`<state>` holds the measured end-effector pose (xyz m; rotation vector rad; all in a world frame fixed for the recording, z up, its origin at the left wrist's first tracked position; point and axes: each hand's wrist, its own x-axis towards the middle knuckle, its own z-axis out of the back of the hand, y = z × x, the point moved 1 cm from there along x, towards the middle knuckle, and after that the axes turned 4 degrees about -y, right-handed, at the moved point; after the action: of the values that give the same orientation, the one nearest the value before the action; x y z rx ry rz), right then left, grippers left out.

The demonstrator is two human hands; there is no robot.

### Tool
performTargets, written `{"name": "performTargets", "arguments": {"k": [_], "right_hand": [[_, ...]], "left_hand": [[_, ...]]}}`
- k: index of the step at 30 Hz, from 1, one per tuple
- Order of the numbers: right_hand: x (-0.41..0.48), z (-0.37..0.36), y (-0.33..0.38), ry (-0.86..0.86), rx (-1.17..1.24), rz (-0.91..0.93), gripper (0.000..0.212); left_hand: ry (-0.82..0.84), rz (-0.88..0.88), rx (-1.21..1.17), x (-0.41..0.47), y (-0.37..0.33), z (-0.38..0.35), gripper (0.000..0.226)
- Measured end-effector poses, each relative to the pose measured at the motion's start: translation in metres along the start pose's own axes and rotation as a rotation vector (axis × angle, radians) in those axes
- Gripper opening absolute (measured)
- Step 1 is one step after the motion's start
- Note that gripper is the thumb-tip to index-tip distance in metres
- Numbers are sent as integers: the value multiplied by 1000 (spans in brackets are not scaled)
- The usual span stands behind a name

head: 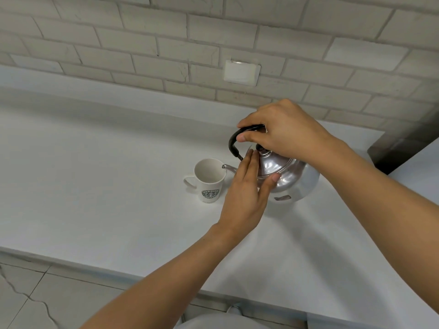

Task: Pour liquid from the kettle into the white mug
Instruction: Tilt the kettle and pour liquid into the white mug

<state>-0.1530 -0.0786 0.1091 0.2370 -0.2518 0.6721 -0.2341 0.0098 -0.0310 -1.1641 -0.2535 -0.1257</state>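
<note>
Kettle (282, 173) sits tilted on the bench (107, 186), spout over the rim of the white mug (210, 180) just beside it. No stream visible and mug looks empty, so pour prob. just starting; most of it left. Right hand (282, 131) wrapped round the black handle (234, 142); left hand (247, 193) open, flat vs. kettle's side w/ thumb on the body. Bench white; brick wall (166, 43) behind w/ socket plate (241, 72); tiled floor (35, 293) below.

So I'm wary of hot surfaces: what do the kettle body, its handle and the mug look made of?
Kettle: polished metal, likely steel or aluminium, judging by mirror-like reflections. Handle: matte black, probably plastic. White mug: glossy ceramic, by its look, with a printed green logo.
</note>
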Motion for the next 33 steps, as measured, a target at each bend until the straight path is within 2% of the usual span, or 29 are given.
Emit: {"name": "performTargets", "arguments": {"k": [33], "right_hand": [[36,7,24,118,-268,123,36]], "left_hand": [[-181,58,-232,9,-15,-9,60]]}}
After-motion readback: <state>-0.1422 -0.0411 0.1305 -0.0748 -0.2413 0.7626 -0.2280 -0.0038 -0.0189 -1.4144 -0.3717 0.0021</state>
